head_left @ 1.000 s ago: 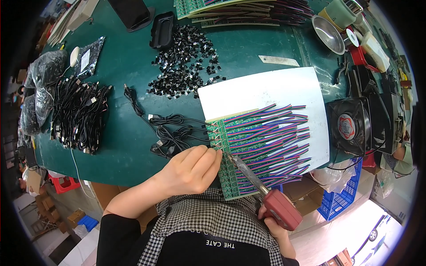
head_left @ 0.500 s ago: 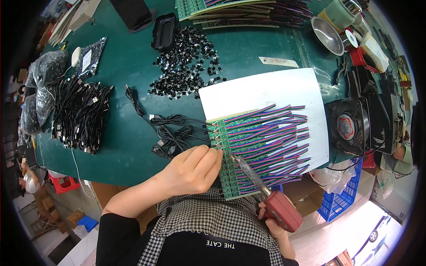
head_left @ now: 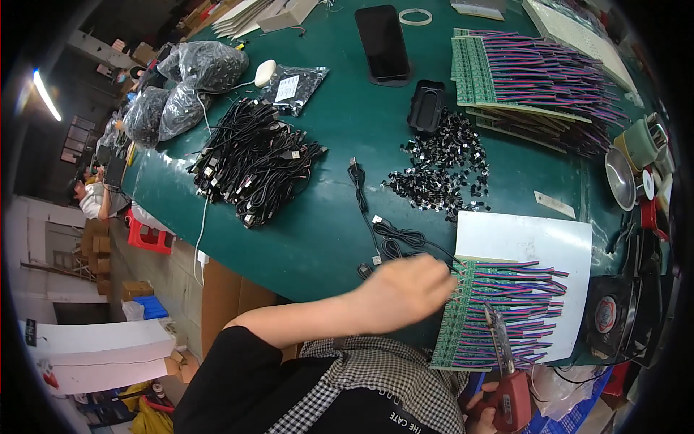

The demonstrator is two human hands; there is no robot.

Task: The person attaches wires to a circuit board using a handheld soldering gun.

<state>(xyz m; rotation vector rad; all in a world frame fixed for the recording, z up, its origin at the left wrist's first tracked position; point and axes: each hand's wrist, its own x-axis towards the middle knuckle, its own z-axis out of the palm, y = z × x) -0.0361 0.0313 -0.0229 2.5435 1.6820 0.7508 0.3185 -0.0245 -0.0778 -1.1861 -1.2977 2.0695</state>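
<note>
My left hand (head_left: 406,293) is closed, fingers curled and slightly blurred, at the left edge of a green circuit board panel (head_left: 450,340). Whatever its fingertips may hold is hidden. Below and to the right, my right hand (head_left: 483,416) grips the red handle of a soldering iron (head_left: 510,401). The iron's tip lies above the rows of striped ribbon wires (head_left: 517,293) that run right from the panel. Black USB cables (head_left: 401,237) lie just beyond my left hand, and some lead to the panel's upper left corner. Under the panel is a white sheet (head_left: 520,235).
A pile of black cables (head_left: 253,163) lies at left, behind it plastic bags (head_left: 191,87). Small black parts (head_left: 444,163) are scattered mid-table, near a phone (head_left: 382,43). Stacked wired panels (head_left: 535,72) sit at far right. A fan (head_left: 606,315) stands beside the sheet.
The view has swung left, so the table things appear farther right. My left hand has lifted away from the iron's tip. The tip now sits over the wires, off the panel's solder rows.
</note>
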